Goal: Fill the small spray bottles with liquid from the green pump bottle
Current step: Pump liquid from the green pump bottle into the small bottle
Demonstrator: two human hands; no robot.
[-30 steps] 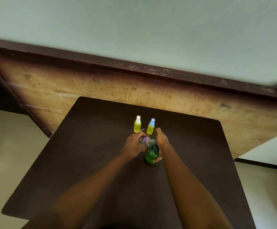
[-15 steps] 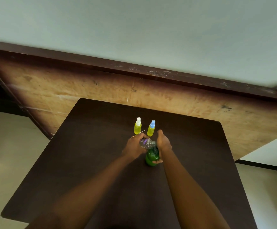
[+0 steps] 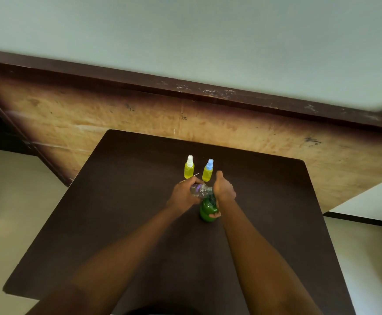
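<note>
Dark table (image 3: 128, 223), right hand (image 3: 224, 189) gripping green bottle (image 3: 206, 210)

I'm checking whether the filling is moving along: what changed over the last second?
Nothing visibly changed. The left hand still holds the small clear bottle at the top of the green pump bottle, which the right hand still grips; the white-capped spray bottle and blue-capped spray bottle stand where they were.

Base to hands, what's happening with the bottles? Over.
Left hand grips small clear plastic spray bottle, tipped sideways at pump. Right hand holds green plastic pump bottle. White-capped yellow-filled spray bottle and blue-capped yellow-filled spray bottle stand upright behind.
</note>
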